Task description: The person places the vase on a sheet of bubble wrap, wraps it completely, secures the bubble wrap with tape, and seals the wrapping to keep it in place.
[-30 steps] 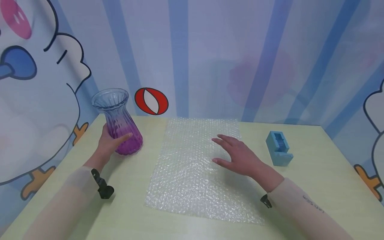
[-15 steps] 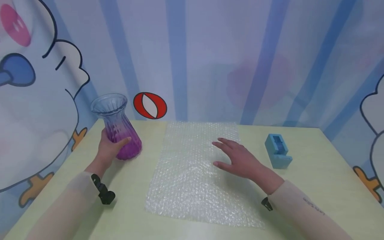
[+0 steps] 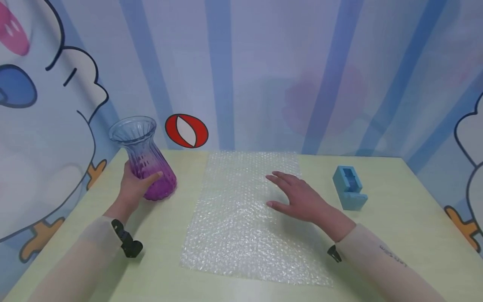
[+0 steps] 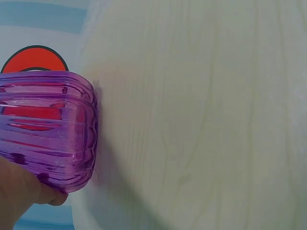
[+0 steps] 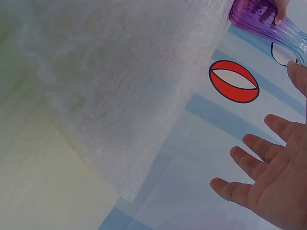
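We see the wall (image 3: pixel 264 75) at the back, w/ blue and pale stripes, cartoon figures at both sides and a red-and-white oval sticker (image 3: pixel 186 131) low down, just behind the surface edge.

The surface (image 3: pixel 407 235) is pale yellow-green wood grain and carries all items.

The bubble wrap sheet (image 3: pixel 241 226) lies flat at the centre of the surface, its far edge reaching approx. to the wall.

The vase (image 3: pixel 145 161) is ribbed glass, clear at the flared rim, purple at the bulb. It stands on the surface left of the bubble wrap, apart from it, tilted slightly to the left.

We note our left hand (image 3: pixel 134 187) grips the lower body of the vase: thumb on the near face, palm and fingers round the left side. The left wrist view confirms the thumb against the purple bulb.

Our right hand (image 3: pixel 299 197) has fingers spread and straight, holding nothing. It is over the right part of the bubble wrap; whether it touches the sheet, we cannot tell.

The blue tape dispenser (image 3: pixel 349 187) sits on the surface right of the sheet, clear of both hands.
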Action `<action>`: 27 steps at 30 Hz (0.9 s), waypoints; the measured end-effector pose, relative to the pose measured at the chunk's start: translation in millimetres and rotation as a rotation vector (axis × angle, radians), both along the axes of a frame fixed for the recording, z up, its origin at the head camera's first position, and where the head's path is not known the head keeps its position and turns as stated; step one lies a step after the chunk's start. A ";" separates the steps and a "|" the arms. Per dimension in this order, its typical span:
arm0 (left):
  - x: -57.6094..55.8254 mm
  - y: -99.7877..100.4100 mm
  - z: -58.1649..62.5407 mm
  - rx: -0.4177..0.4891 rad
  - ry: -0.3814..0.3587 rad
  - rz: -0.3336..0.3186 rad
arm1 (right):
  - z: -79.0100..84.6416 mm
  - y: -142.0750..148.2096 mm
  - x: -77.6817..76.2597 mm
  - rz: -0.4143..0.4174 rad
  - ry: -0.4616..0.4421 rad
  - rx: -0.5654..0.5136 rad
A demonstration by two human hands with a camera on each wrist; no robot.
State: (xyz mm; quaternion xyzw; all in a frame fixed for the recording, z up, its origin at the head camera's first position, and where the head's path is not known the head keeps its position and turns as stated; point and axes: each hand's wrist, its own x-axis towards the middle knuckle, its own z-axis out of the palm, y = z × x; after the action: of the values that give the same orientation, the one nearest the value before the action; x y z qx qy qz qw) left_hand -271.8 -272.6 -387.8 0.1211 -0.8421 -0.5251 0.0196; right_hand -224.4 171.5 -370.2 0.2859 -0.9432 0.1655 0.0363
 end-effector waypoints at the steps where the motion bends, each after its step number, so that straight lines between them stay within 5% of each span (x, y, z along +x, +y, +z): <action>1: 0.5 0.7 0.3 0.001 0.002 0.000 | 0.0 0.2 0.0 -0.002 -0.002 0.000; 17: 2.3 -1.8 15.8 -0.003 0.039 0.023 | 7.4 5.1 -0.4 -0.010 0.011 -0.005; 27: 12.6 -1.6 30.9 -0.046 0.081 -0.021 | 24.1 9.4 -0.3 -0.020 -0.007 -0.024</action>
State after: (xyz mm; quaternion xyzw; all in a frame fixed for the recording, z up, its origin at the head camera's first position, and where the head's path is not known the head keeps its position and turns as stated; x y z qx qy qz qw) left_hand -259.2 -274.2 -356.9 0.0905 -0.8539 -0.5100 0.0507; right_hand -224.7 180.9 -346.2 0.2752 -0.9441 0.1774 0.0380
